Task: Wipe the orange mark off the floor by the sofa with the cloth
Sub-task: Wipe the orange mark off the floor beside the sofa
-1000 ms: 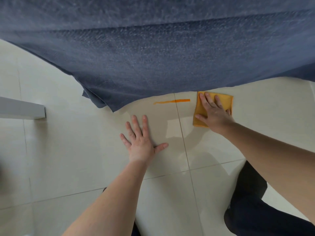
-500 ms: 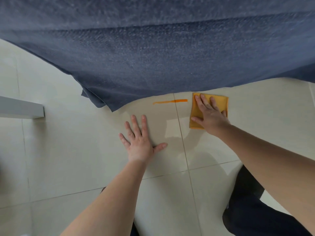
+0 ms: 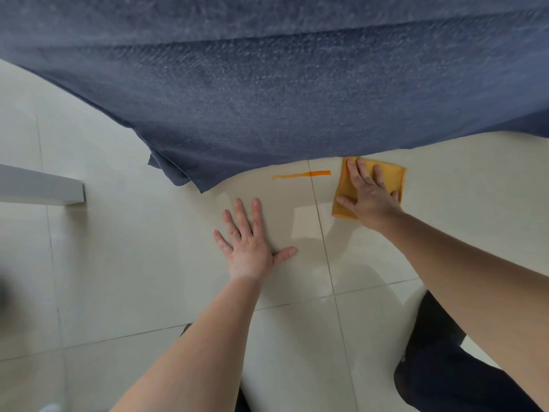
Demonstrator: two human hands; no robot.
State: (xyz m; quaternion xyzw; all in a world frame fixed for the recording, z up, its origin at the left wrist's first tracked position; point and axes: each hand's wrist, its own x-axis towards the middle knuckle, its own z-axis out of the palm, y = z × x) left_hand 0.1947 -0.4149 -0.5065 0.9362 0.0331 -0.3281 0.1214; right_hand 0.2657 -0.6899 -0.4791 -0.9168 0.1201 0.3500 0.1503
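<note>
Grey ledge corner [image 3: 71,191] far left, open tile [image 3: 124,263] beside it. Left hand [image 3: 249,248] flat, fingers spread. Orange mark [image 3: 301,175] hugs sofa cover hem [image 3: 267,156]. Right hand [image 3: 368,197] pressing yellow cloth [image 3: 395,176] flat, just right of mark.

Head view. Right hand [image 3: 370,197] lies flat, fingers spread, on a folded orange cloth [image 3: 392,176] just right of the orange mark [image 3: 301,175] on the tiled floor [image 3: 118,248]. Left hand [image 3: 249,248] rests palm-down below the mark. The blue sofa cover [image 3: 267,99] overhangs; its edge possibly touches the cloth.
</note>
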